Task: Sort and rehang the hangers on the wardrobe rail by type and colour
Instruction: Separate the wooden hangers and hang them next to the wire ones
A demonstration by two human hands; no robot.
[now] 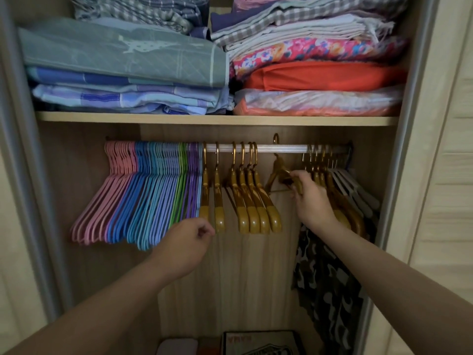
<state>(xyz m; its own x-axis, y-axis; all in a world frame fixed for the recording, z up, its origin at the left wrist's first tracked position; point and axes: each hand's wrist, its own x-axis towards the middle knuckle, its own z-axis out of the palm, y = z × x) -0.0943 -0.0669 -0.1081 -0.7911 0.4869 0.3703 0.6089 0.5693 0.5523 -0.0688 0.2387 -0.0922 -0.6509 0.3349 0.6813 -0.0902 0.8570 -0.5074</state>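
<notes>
A white rail (281, 149) runs across the wardrobe. At its left hang thin hangers grouped by colour: pink (112, 190), blue (143, 196), green (180, 180), purple (192, 180). Several wooden hangers (252, 201) hang in the middle. More wooden hangers (340, 201) and white ones (358, 188) crowd the right end. My right hand (311, 201) grips one wooden hanger (277, 172), its hook raised above the rail. My left hand (188, 239) is loosely curled below the leftmost wooden hangers, holding nothing.
A shelf (204, 118) above the rail carries stacks of folded bedding. A camouflage garment (325, 272) hangs at the right. A box (261, 342) and a pink item (176, 345) lie on the wardrobe floor. Sliding door frames flank both sides.
</notes>
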